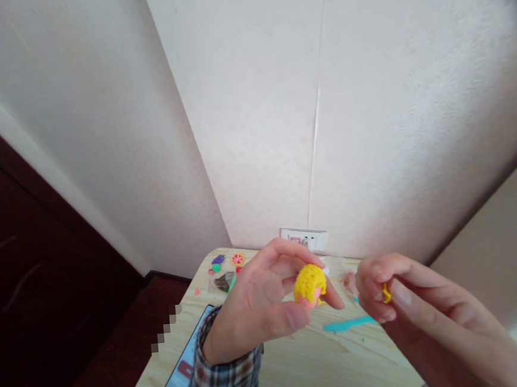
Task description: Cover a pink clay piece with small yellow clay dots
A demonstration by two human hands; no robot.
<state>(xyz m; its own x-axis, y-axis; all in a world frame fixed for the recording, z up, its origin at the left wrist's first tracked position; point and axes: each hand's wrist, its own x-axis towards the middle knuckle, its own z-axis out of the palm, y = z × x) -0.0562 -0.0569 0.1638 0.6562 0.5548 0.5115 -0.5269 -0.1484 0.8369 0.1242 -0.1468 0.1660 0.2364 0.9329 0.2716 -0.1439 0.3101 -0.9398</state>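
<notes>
My left hand [277, 290] holds a small clay ball [310, 283] between thumb and fingers, above the table. Bumpy yellow clay covers most of the ball, and a pink patch shows on its lower right side. To the right, my right hand [421, 300] pinches a small bit of yellow clay [386, 292] between thumb and forefinger, apart from the ball. Beneath and between the hands lies a turquoise plastic clay knife [347, 324] on the table, its right end hidden behind my right hand.
The pale wooden table [308, 368] stands against the wall below a socket [304, 237]. At its left lie a phone or tablet [186, 363], a purple grape-like clay piece [218, 259], a round citrus-slice piece [237, 259], and a dark packet [224, 282]. A pinkish lump [350, 283] sits partly behind my right hand.
</notes>
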